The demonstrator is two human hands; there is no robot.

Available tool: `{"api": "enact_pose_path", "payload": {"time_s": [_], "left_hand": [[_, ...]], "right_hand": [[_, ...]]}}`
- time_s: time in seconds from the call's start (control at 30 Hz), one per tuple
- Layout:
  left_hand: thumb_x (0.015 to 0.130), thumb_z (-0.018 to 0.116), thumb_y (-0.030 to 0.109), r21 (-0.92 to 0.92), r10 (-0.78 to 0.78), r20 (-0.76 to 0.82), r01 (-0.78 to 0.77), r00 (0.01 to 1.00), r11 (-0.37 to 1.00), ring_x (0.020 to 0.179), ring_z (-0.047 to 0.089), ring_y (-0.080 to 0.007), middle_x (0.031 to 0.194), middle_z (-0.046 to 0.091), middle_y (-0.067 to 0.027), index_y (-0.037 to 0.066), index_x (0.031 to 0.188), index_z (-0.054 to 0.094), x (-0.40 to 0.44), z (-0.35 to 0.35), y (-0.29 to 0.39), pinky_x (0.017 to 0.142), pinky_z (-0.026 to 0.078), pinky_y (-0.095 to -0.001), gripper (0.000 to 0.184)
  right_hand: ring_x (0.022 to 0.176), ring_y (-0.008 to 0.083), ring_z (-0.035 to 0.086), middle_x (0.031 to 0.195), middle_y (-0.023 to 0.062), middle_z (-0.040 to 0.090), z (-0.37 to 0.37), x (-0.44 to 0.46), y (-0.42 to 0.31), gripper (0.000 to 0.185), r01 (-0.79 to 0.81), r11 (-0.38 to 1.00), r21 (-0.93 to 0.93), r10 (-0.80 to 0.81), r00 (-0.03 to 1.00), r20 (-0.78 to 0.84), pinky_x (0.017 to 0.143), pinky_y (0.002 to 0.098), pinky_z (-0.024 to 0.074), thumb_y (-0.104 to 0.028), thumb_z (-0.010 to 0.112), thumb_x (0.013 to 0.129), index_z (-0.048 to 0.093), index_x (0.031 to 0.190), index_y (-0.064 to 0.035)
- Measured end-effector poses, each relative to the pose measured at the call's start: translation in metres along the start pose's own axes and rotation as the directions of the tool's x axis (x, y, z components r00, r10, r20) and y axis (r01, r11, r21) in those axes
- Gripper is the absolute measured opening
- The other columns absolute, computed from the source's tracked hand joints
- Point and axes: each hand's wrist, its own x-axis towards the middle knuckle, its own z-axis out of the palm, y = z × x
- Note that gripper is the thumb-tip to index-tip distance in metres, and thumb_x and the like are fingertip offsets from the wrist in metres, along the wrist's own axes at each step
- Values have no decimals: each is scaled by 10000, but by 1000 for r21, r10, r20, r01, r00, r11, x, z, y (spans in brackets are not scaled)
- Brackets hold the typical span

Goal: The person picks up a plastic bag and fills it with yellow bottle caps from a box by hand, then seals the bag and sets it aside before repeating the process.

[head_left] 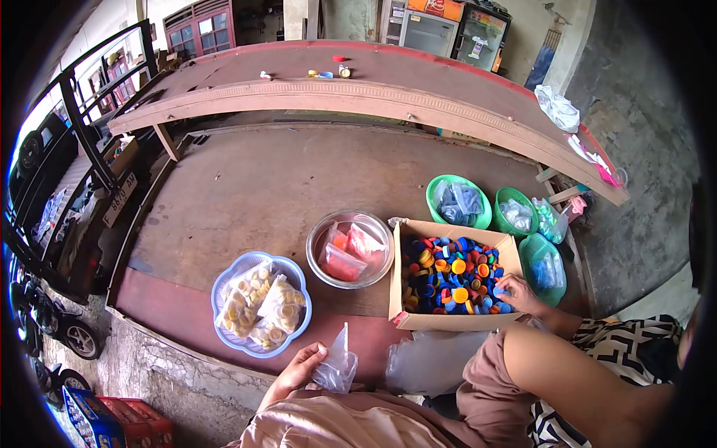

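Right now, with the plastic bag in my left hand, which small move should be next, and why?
I would probably spread the bag open: your left hand holds it limp, with no caps visible inside, while the box nearby holds loose caps and the bags in the blue basket look filled.

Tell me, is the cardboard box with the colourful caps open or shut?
Open: no flaps cover the top of the cardboard box, and the colourful caps heaped inside show plainly from above.

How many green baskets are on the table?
3: one basket behind the cardboard box, a smaller basket right of that, and a third basket at the box's right side.
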Motion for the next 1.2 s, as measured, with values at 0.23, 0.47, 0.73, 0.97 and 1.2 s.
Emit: {"api": "enact_pose_path", "payload": {"time_s": [0.23,0.47,0.73,0.97,1.2], "left_hand": [[916,525,229,48,-13,-77,17,997,999,610,483,-44,711,516,38,84,840,518,0,0,7,550,403,-210,163],[930,501,231,167,39,-43,-31,998,985,650,446,-24,728,499,50,81,839,517,4,-9,4,580,382,-199,176],[902,532,230,-86,78,-14,-79,997,993,699,496,-63,788,519,28,95,871,496,8,1,9,641,413,-223,143],[756,537,132,-183,226,12,-220,974,958,836,509,-109,894,518,-8,80,964,479,10,23,22,766,407,-264,223],[843,528,90,-60,396,62,-393,916,918,862,489,-69,934,525,4,72,1025,478,18,47,42,757,392,-218,190]], "right_hand": [[840,227,498,1011,96,509,-3,-1,-4,333,-30,999,26,29,999,23,747,337,399,-227,448,900,433,1157,-17],[924,222,477,1038,93,495,5,-9,0,321,-75,996,50,74,997,9,793,346,379,-255,443,902,456,1115,-15],[1020,216,454,1068,91,479,-8,-16,-11,322,-111,984,139,125,988,-94,845,355,356,-287,437,905,483,1067,-13],[657,184,545,838,106,576,83,-187,-35,339,-863,497,-91,868,496,27,582,281,436,-153,654,789,551,1082,-16],[944,359,583,1020,209,590,103,-282,-91,470,-943,183,-278,779,-34,626,813,384,464,-263,670,791,515,1126,28]]}}
